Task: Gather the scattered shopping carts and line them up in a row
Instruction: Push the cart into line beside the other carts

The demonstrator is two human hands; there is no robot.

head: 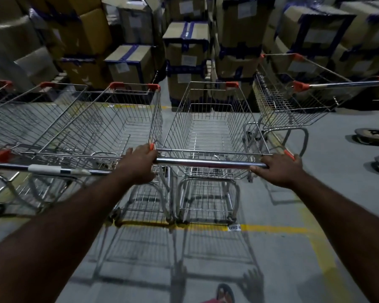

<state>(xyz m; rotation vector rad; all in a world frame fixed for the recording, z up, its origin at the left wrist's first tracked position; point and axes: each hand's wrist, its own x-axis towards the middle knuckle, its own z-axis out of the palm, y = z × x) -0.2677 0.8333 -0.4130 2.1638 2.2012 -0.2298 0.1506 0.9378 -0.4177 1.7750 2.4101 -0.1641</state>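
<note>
We note dim light over a grey concrete floor (282,248) marked with a yellow painted line (271,228). A small white label (234,227) lies on that line. Well beyond the line, stacked cardboard boxes (186,47) with dark blue tape fill the back. Right of the line, two dark flat discs (373,136) rest on the floor.

Both hands (208,164) forward, fingers curled.

Head-worn — looking forward, down.
</note>
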